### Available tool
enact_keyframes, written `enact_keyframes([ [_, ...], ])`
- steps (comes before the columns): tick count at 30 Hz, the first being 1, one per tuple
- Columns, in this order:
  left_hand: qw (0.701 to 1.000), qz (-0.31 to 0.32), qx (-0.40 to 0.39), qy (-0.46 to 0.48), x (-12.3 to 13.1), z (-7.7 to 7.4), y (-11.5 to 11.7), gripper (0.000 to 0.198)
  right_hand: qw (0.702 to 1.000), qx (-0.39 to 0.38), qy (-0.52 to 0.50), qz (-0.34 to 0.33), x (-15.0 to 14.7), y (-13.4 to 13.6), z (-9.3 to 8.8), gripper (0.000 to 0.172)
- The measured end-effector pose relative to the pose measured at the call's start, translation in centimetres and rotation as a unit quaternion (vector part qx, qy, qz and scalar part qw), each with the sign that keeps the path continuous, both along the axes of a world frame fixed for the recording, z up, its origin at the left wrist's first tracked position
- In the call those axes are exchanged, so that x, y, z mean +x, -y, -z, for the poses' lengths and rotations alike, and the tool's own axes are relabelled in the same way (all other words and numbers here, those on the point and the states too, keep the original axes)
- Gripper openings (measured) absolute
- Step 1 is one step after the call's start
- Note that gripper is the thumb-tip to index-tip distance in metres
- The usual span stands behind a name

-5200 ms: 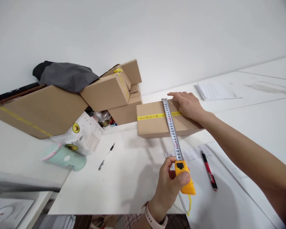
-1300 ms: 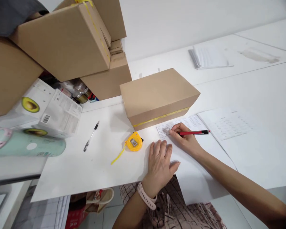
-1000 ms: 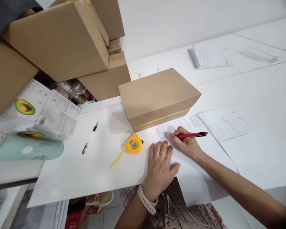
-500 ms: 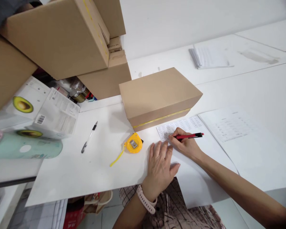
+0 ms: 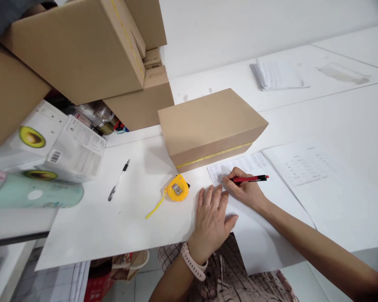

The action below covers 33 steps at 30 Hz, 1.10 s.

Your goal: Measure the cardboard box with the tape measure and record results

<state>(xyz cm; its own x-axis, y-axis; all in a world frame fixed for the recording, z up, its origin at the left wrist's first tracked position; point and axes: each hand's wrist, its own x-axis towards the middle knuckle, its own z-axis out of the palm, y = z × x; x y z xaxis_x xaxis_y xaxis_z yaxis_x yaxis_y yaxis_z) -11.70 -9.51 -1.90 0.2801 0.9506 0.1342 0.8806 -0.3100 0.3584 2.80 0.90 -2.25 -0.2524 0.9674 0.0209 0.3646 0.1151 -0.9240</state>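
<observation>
My right hand is closed round a red pen, its tip on a printed sheet that lies partly under a brown cardboard box with yellow tape. My left hand lies flat and open on the white table, fingers spread, just left of the sheet. A yellow tape measure, retracted, sits on the table left of my left hand, its yellow strap trailing toward me.
A black pen lies left of the tape measure. Stacked cardboard boxes, a white avocado-print box and a mint bottle crowd the left. More paper sheets lie right; a paper stack sits far back.
Since the oldest frame the tape measure was retracted and set down, the box turned, and my right hand took up the red pen. Over the last second only the pen shifted slightly.
</observation>
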Motion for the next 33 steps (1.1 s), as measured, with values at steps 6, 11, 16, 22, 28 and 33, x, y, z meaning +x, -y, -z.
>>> enact_keyframes([
  [6,1.0,-0.004,0.015,-0.008,0.03,0.2,0.16,0.057,1.0,0.002,-0.005,0.007,0.05,-0.03,0.19,0.024],
  [11,1.0,-0.004,0.019,-0.008,0.01,0.24,0.14,0.057,1.0,0.011,-0.001,0.002,0.14,-0.1,0.38,0.026],
  [16,1.0,-0.001,0.019,-0.007,-0.08,0.31,0.13,0.057,1.0,0.008,-0.01,0.004,0.08,-0.11,0.38,0.024],
  [22,1.0,-0.002,0.013,-0.001,-0.01,0.31,0.2,0.057,1.0,0.002,-0.018,0.021,0.13,-0.05,0.31,0.024],
  [28,1.0,-0.002,0.012,0.0,0.02,0.25,0.17,0.057,1.0,-0.002,-0.019,0.017,0.12,-0.11,0.5,0.023],
  [33,1.0,-0.003,0.012,0.002,0.03,0.14,0.23,0.056,1.0,-0.008,-0.024,0.017,0.07,0.0,0.03,0.023],
])
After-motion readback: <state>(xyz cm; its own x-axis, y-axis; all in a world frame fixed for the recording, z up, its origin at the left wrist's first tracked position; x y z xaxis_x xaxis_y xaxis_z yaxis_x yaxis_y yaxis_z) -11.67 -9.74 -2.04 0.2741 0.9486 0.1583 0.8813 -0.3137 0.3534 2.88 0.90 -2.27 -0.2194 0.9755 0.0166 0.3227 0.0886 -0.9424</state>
